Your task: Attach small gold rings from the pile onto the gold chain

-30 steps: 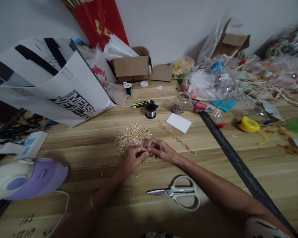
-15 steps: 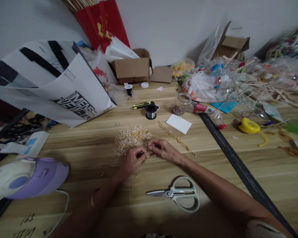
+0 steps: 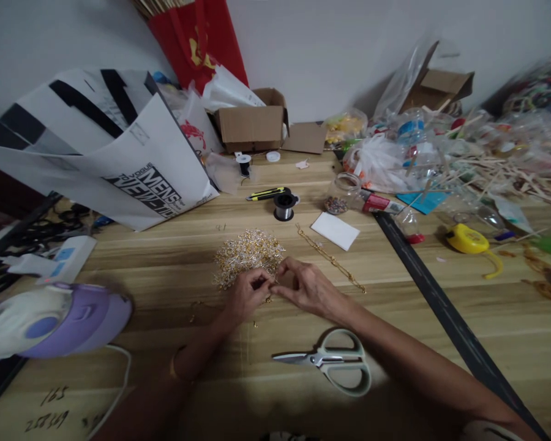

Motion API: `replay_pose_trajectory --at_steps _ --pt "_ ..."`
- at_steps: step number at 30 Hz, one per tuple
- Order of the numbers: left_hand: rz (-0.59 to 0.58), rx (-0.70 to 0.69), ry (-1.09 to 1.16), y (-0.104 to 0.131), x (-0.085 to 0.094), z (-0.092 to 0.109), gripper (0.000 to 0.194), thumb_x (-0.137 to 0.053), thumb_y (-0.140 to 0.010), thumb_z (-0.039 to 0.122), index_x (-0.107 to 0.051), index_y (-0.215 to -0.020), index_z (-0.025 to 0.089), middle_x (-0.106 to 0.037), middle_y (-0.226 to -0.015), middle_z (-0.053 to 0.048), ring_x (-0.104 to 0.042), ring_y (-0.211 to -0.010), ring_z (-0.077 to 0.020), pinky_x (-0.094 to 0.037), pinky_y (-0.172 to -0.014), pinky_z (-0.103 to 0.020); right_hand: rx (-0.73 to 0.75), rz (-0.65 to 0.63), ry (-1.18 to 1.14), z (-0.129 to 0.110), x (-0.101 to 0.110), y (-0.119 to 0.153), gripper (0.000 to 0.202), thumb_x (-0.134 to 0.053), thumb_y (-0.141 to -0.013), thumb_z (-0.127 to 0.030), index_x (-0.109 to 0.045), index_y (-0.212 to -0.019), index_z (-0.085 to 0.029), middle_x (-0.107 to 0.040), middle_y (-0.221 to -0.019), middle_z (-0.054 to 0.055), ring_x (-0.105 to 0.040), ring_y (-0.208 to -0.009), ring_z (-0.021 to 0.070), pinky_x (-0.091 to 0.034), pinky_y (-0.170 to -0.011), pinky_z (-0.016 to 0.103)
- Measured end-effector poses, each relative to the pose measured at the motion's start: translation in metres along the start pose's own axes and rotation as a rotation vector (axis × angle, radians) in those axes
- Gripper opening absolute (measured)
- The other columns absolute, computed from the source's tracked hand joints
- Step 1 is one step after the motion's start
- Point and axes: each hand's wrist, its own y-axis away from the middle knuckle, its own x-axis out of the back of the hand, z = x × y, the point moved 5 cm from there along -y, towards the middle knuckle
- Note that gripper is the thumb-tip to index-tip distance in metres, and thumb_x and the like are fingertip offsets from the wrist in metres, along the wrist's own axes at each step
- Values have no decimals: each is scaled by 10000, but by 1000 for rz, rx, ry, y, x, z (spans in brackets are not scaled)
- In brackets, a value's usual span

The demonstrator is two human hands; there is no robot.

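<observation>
Over the near edge of a pile of gold and clear beaded wire pieces (image 3: 248,252), my two hands meet almost tip to tip. My left hand (image 3: 248,293) is closed in a pinch; whatever lies between its fingertips is too small to make out. Thumb and forefinger of my right hand (image 3: 310,286) curl toward each other beside the left fingertips, around something I cannot make out. A few tiny gold bits lie just below the hands. To the right, a gold beaded chain (image 3: 330,260) stretches across the wood. Scissors (image 3: 333,360) with pale handles lie nearer me, blades pointing left.
Behind the pile are a wire spool (image 3: 283,207), a yellow-black cutter (image 3: 267,193), a bead jar (image 3: 342,195) and a white card (image 3: 335,231). A purple-and-white appliance (image 3: 78,321) stands left, a tape measure (image 3: 467,239) right. Plastic clutter (image 3: 487,144) fills the back right.
My right forefinger has lifted and bowed away from the thumb, while the right thumb has moved closer to the left fingertips. The whole view has shifted slightly.
</observation>
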Motion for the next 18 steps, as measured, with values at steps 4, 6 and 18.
replay_pose_trajectory --at_steps 4,6,18 --pt "12 0 5 0 1 -2 148 -542 -747 235 -585 -645 137 -565 -587 5 -507 -550 -101 -377 -530 -192 -64 -84 -49 6 -16 2 256 -672 -727 -225 -495 -909 -190 -583 -688 -6 -524 -570 127 -325 -522 212" --pt "13 -11 3 -1 2 -2 149 -541 -752 237 -586 -652 137 -567 -592 5 -512 -560 -103 -382 -540 -195 -79 -98 -55 11 -21 2 218 -626 -739 -155 -497 -911 -189 -583 -680 -11 -518 -563 118 -320 -522 203" --pt "27 -8 -10 -1 4 1 168 -529 -779 259 -573 -667 141 -527 -562 19 -486 -540 -100 -370 -531 -196 -34 -110 4 11 -17 -3 93 -508 -810 -163 -579 -753 -144 -526 -620 -12 -422 -539 89 -286 -518 192"
